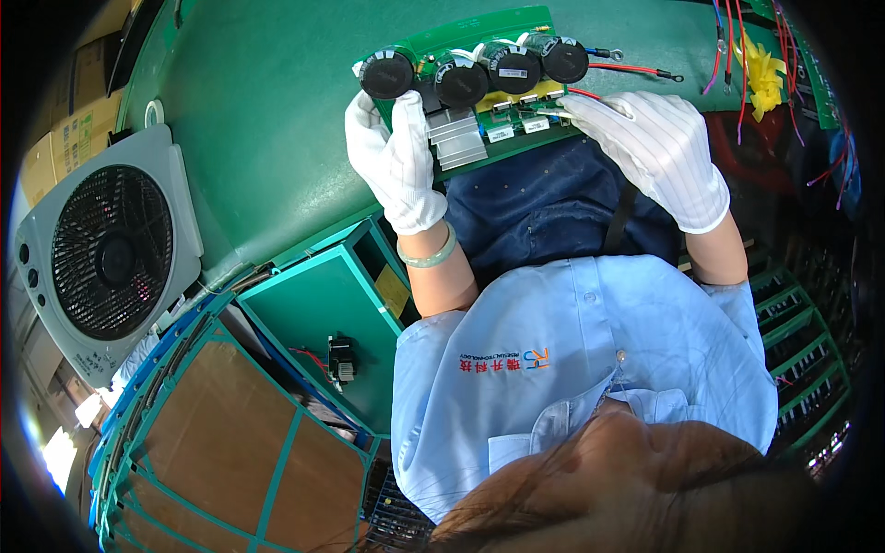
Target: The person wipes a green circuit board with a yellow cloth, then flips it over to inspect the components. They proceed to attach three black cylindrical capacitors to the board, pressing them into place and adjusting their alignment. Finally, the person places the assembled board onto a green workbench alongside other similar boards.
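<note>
A green circuit board (pixel 512 129) lies near the front edge of the green work surface, carrying several large black capacitors (pixel 512 69) in a row. A finned silver heat sink (pixel 456 140) and white block components (pixel 500 135) sit along its near side. My left hand (pixel 395 157), in a white striped glove, grips the board's left end, thumb beside the heat sink. At the board's right part my gloved right hand (pixel 650 152) is closed, with fingertips pinched near the small components. Something thin shows at those fingertips, too small to name. Red and blue wires (pixel 636 68) with ring terminals run out rightward.
A grey box fan (pixel 115 253) stands at the left. Loose red wires (pixel 737 64) and a yellow ribbon-like bundle (pixel 763 78) lie at the far right. Below the surface, an open green drawer or shelf (pixel 309 313) holds a small black part (pixel 341 361). Cartons (pixel 69 152) stand far left.
</note>
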Available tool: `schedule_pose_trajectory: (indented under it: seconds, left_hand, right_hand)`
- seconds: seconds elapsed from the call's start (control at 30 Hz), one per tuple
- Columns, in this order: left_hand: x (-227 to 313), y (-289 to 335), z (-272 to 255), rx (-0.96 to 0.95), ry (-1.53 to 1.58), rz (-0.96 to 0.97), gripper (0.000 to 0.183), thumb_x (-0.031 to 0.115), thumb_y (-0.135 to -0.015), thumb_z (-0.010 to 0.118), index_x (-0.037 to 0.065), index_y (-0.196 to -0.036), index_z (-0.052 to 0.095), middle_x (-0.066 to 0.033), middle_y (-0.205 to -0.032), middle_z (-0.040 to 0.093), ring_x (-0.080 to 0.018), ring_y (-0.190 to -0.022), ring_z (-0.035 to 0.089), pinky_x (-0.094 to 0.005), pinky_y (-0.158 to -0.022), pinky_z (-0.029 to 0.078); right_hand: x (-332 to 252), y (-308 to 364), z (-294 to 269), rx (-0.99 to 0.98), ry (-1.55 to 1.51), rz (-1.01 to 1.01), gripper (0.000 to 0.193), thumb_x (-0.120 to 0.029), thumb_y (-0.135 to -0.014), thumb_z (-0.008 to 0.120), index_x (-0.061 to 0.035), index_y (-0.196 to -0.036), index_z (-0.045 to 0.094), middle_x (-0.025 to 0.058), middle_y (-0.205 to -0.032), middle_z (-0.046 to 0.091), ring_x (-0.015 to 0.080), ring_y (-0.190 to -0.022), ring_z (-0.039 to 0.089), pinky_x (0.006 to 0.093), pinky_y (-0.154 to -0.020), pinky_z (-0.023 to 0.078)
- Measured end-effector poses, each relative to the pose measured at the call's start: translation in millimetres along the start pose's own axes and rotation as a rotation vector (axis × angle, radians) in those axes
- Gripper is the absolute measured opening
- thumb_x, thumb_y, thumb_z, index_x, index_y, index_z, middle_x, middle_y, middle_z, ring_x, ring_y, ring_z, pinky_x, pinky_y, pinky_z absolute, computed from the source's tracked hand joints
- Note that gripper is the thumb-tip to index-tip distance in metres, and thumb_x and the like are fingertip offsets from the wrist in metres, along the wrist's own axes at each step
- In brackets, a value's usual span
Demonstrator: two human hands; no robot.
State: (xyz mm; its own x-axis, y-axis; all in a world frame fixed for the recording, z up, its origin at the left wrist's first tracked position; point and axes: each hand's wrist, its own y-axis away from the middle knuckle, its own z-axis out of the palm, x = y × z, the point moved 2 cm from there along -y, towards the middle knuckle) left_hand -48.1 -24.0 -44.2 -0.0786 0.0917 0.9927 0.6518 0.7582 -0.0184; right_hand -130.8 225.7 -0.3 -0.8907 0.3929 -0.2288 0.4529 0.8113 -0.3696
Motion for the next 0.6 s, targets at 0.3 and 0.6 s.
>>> schedule_pose_trajectory:
  seconds: [0.3,0.6]
  left_hand:
    - [-7.0,-1.7,-2.0,-0.010,-0.041,0.071,0.035,0.015,-0.089,0.071,-0.005,-0.115,0.057,-0.0072,-0.105,0.061,-0.0106,-0.091,0.055,-0.0241,-0.081,0.045]
    - [-3.3,-0.7,-1.7,-0.019,-0.014,0.004,0.036,0.009,-0.085,0.074,-0.005,-0.113,0.056,-0.0091,-0.107,0.061,-0.0149,-0.100,0.055,-0.0304,-0.093,0.044]
  right_hand:
    - [2.9,0.0,3.7,-0.016,-0.029,-0.044,0.050,-0.013,-0.071,0.071,-0.0153,-0.121,0.067,0.0019,-0.081,0.061,0.0185,-0.073,0.063,0.0327,-0.062,0.050]
    - [2.3,-0.2,3.5,0.010,-0.021,-0.047,0.046,-0.014,-0.076,0.068,-0.0149,-0.122,0.067,0.0019,-0.079,0.058,0.0182,-0.069,0.061,0.0332,-0.059,0.047]
